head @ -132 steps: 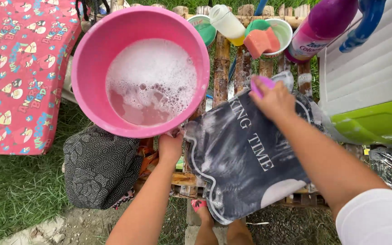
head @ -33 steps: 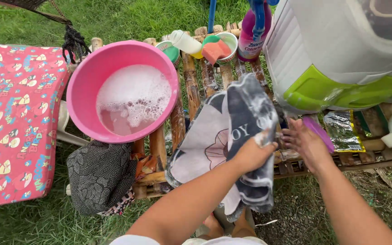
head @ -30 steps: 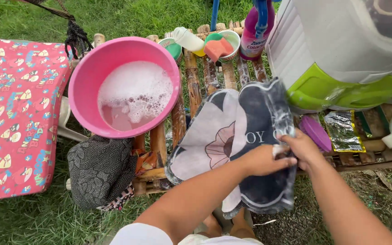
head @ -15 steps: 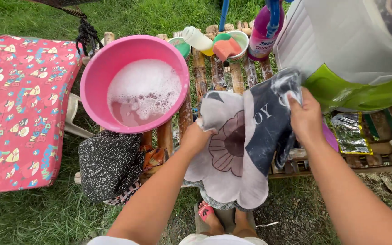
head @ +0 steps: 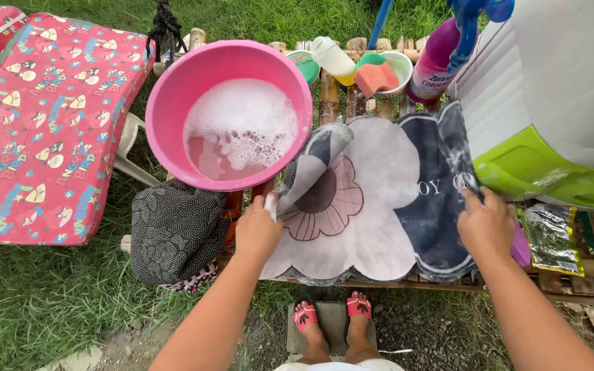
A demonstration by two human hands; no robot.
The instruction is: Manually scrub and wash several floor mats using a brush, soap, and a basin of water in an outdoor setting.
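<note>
mat (head: 372, 199) between left hand (head: 258, 232), right hand (head: 486, 227)

Setting: an outdoor hand-washing spot in a yard or garden, laid out on grass (head: 29, 302). A low bench of bamboo slats (head: 330, 96) is used as the work surface, with bare earth and a small concrete block (head: 329, 326) seen beneath it. A pink basin (head: 173, 103) of soapy water is set on the slats. Washing supplies are ranged along the far edge: a purple detergent bottle (head: 431, 65), small bowls (head: 401, 65), an orange sponge (head: 374, 77) and a pale bottle (head: 331, 56). A white and green plastic container (head: 551, 89) is placed at the right. A red patterned cushion (head: 42, 124) is laid on the grass at the left.
</note>
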